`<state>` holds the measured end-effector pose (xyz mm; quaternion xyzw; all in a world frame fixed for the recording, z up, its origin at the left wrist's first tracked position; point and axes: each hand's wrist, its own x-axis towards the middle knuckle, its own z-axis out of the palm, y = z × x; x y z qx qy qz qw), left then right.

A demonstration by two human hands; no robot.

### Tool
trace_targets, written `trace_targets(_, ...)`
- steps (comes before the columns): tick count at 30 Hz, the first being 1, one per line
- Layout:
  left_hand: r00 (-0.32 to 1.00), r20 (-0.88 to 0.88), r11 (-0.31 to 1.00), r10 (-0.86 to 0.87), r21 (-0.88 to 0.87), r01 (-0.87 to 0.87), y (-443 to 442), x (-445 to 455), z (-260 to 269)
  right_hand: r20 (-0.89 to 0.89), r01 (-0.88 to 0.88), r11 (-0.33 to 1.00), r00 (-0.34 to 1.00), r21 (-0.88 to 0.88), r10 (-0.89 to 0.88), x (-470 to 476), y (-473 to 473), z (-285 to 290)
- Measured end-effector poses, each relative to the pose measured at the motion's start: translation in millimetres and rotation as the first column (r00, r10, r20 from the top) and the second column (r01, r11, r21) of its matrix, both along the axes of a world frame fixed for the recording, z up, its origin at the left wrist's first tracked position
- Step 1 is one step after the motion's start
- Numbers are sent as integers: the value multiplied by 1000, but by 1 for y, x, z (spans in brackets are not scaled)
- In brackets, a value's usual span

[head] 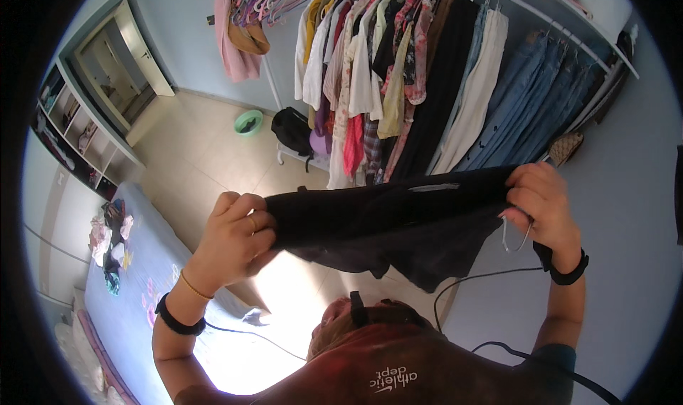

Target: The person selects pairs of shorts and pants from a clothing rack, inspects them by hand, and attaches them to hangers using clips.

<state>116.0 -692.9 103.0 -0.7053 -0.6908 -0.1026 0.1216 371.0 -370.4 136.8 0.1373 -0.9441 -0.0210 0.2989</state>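
Observation:
A black cloth garment is stretched out between my two hands in front of the clothes rack. My left hand grips its left end, fingers curled over the edge. At the opposite end, my right hand holds the garment's upper corner. A thin pale loop, perhaps a cord or a hook, hangs by the fingers of my right hand. The garment's lower part droops in uneven folds, and a small light strip shows near its top edge.
Shirts, trousers and jeans hang on a white rack ahead. A black bag and a green basin are beyond my left hand. To the left stands a bed with a clothes pile. Dark cables run beside both arms.

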Motion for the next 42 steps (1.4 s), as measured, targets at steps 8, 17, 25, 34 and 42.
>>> trace_targets(8,893,420,986,-164,61,152,-9,-2,16,-152,7,987,988,-158,-32,31,22,-2)
trace_targets(17,852,516,918,87,291,-270,14,4,37,40,173,911,984,-375,-171,15,32,-16)
trace_targets(25,671,734,987,100,12,-160,10,19,26,-167,148,664,907,-733,-386,-37,37,-34)
trace_targets(34,580,662,789,-475,29,613,31,109,-5,-350,-175,538,905,-825,-242,-92,6,-26)
trace_targets(42,678,518,839,-521,458,295,94,54,38,-363,-444,563,896,-697,257,-65,-31,1)
